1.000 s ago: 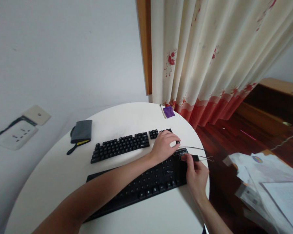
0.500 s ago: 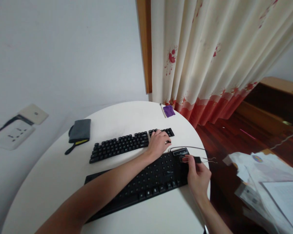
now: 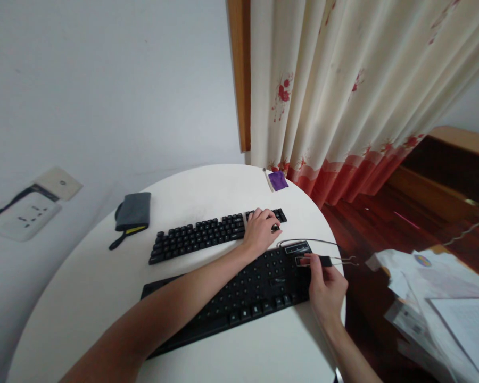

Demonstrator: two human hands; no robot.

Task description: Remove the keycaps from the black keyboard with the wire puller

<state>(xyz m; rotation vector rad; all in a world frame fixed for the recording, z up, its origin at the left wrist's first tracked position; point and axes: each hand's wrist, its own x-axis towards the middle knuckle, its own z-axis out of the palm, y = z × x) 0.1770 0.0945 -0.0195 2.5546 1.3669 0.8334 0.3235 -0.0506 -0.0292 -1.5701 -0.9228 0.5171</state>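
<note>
My left hand reaches over the right end of a layout of loose black keycaps. Its thumb and fingers pinch a single keycap. A black keyboard lies nearer to me, most of its caps off and several left along the front row. My left forearm crosses in front of its left part. Above the keyboard's right end, my right hand grips a wire keycap puller by its black middle, the wire loops sticking out to both sides.
On the round white table a grey cloth pouch lies at the left. A purple cloth and a thin brush-like stick lie at the back. The keyboard cable runs off the right edge. Papers lie beyond it.
The keycap in my left fingers has turned and shows more. Both hands stay nearly in place, and the whole view has shifted slightly.
</note>
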